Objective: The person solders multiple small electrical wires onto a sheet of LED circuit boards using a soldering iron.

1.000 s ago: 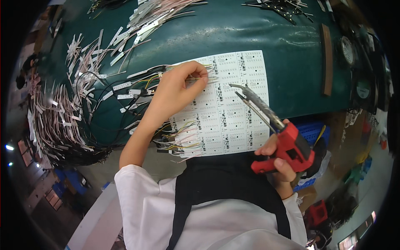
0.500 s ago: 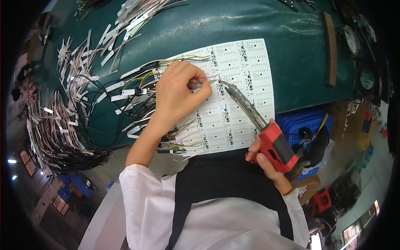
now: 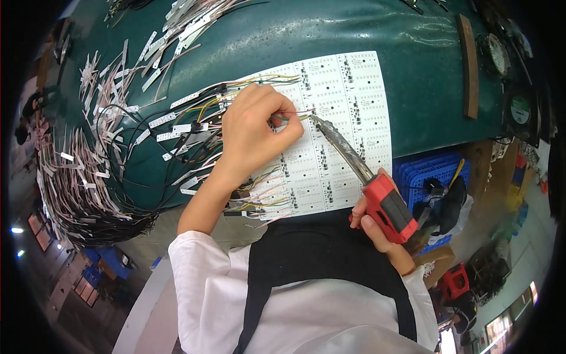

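A white panel of circuit boards (image 3: 370, 127) lies on the green-topped table, with wires running onto its left part. My left hand (image 3: 253, 127) pinches thin coloured wires (image 3: 302, 115), whose ends point at a row of small parts on the panel. In my right hand (image 3: 377, 227) is a soldering gun (image 3: 386, 206) with a red and black grip, held around the handle. Its long metal barrel slants up and left. The tip is at the wire ends, touching or almost touching the panel; I cannot tell which.
Bundles of wires with small white strips (image 3: 88, 183) cover the table's left side, and more strips (image 3: 188, 26) lie at the back. A wooden bar (image 3: 467, 68) lies at the right. Beyond the near right edge stand blue plastic baskets (image 3: 407, 177).
The panel has shifted slightly to the right. The soldering gun's grip has moved slightly left and its tip stays at the wires. My left hand keeps its pinch.
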`<state>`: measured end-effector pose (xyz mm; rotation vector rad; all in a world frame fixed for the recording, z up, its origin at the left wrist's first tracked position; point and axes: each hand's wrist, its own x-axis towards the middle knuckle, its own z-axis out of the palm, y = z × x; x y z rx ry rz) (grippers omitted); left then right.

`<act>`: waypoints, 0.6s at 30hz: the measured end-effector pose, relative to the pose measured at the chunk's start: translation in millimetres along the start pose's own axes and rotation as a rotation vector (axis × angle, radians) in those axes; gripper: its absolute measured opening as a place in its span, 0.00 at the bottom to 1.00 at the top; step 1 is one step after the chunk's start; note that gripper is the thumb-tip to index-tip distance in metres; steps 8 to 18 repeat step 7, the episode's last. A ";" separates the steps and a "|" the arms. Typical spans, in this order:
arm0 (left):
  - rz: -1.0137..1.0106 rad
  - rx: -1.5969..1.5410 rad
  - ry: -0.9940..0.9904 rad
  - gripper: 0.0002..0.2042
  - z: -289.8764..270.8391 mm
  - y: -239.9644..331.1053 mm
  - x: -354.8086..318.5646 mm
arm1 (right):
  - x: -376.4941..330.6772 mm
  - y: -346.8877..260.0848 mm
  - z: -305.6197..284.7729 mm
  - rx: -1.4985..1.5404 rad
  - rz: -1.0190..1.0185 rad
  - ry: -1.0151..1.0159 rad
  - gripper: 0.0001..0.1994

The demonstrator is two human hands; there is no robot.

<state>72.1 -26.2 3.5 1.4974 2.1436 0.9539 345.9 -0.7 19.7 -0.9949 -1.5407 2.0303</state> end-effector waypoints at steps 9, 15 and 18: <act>0.021 0.025 0.014 0.04 0.9 0.1 -0.6 | 3.5 -2.9 0.8 -0.074 -0.033 -0.012 0.29; 0.021 0.025 0.014 0.04 0.9 0.1 -0.6 | 3.5 -2.9 0.8 -0.074 -0.033 -0.012 0.29; 0.021 0.025 0.014 0.04 0.9 0.1 -0.6 | 3.5 -2.9 0.8 -0.074 -0.033 -0.012 0.29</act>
